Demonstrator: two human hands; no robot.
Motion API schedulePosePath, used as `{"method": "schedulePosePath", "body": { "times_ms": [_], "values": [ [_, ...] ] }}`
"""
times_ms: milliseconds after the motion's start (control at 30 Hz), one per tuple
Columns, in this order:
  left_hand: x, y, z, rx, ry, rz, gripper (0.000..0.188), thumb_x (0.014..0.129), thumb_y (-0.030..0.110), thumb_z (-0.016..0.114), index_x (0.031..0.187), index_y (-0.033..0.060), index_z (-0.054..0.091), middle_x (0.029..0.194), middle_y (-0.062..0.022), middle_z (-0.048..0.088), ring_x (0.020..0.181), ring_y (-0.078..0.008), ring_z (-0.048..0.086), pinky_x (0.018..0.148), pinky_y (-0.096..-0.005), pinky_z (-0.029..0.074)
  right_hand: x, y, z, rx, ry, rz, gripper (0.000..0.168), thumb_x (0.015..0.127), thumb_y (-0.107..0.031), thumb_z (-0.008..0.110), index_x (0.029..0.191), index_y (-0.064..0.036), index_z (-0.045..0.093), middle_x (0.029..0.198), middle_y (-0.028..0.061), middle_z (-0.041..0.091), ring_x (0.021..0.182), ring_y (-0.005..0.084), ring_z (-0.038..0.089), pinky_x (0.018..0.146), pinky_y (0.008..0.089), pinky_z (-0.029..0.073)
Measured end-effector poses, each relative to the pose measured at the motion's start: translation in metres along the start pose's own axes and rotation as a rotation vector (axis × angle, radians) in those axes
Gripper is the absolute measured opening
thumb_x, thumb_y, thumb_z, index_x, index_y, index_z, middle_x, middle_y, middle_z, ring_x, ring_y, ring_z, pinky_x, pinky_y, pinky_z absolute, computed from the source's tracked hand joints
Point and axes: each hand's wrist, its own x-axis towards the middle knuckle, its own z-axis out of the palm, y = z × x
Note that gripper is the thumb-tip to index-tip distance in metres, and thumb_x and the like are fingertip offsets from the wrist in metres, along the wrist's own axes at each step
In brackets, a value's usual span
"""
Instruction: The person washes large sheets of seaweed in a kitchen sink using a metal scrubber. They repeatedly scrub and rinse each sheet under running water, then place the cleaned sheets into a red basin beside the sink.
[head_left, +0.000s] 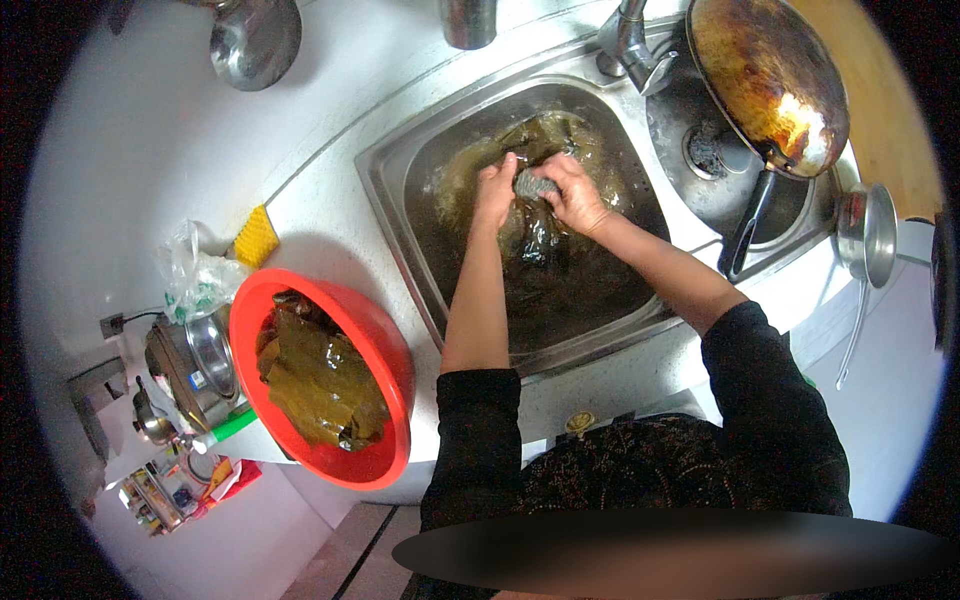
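Observation:
Over the left basin of a stainless-steel sink (402, 247), both hands work close together. My right hand (576, 196) grips a grey metal-mesh scouring pad (532, 185). The pad lies against a wet, dark olive sheet that looks like kelp (541, 240). My left hand (495, 196) holds this sheet by its left side, thumb up. The sheet hangs down into murky brown water (570, 307), where its lower part is hidden. More brown-green kelp sheets (322, 382) lie folded in a red plastic basin (401, 375) to the left.
The faucet (634, 52) stands behind the sink. A scorched wok (772, 82) leans over the right basin, its black handle pointing towards me. A metal ladle-like pan (870, 236) sits at the far right. A yellow sponge (256, 236) and a plastic bag (196, 274) are behind the red basin.

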Motion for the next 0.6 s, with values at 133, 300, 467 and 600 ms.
{"method": "schedulePosePath", "body": {
  "times_ms": [133,300,467,600],
  "values": [
    [0.006,-0.004,-0.011,0.073,0.127,-0.088,0.048,0.080,0.046,0.059,0.092,-0.0007,0.051,0.073,-0.0020,0.048,0.055,-0.0100,0.042,0.049,-0.0275,0.034,-0.028,0.023,0.010,-0.121,-0.332,-0.065,0.032,0.061,0.005,0.059,0.092,-0.006,0.058,0.089,0.0132,0.052,0.089,0.0327,0.050,0.081,0.0400,0.043],
    [0.013,-0.020,-0.016,-0.009,0.023,-0.152,0.064,0.078,0.049,0.060,0.110,-0.0036,0.042,0.081,-0.0050,0.049,0.053,-0.0106,0.040,0.045,-0.0268,0.033,-0.048,0.020,-0.013,-0.475,-0.915,0.007,0.026,0.063,-0.004,0.061,0.089,-0.008,0.057,0.095,0.0132,0.053,0.094,0.0328,0.053,0.079,0.0416,0.045],
    [-0.018,0.012,-0.014,-0.169,0.079,-0.107,0.064,0.080,0.045,0.061,0.115,-0.0032,0.038,0.071,0.0002,0.047,0.050,-0.0071,0.039,0.044,-0.0232,0.032,-0.002,-0.025,-0.037,-0.272,-0.326,0.219,0.032,0.062,0.000,0.063,0.093,-0.005,0.054,0.096,0.0163,0.051,0.093,0.0344,0.052,0.077,0.0425,0.046],
    [-0.007,0.010,-0.008,-0.112,0.050,0.138,0.045,0.080,0.048,0.059,0.085,0.0066,0.043,0.060,0.0022,0.041,0.042,-0.0067,0.036,0.037,-0.0213,0.026,0.001,-0.013,-0.001,-0.325,-0.236,0.013,0.038,0.056,0.001,0.063,0.092,-0.007,0.054,0.092,0.0122,0.049,0.093,0.0309,0.047,0.079,0.0409,0.042]
  ]
}}
